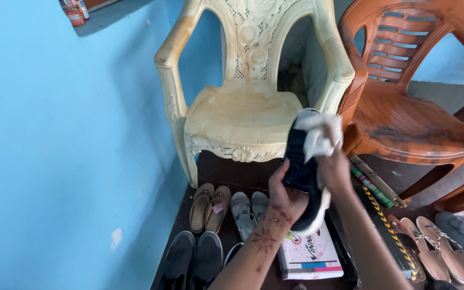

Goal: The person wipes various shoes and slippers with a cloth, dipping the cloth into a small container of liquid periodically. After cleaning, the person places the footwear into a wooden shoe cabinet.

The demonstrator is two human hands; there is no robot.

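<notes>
Fingers (281, 173) of both hands clasp the dark shoe (301, 161).

A dark floor (243, 174) beside a blue wall carries a cream plastic chair (243, 115) and an orange one (404, 123), with pairs of brown sandals (209, 207), grey sandals (249, 209), dark shoes (193, 260) and strappy sandals (436, 249) lined up beside a white box (310, 258).

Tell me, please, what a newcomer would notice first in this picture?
Probably the two hands at the centre: the left hand holds a dark shoe while the right hand presses a white cloth on it. Behind stand a cream plastic chair and a brown one.
</notes>
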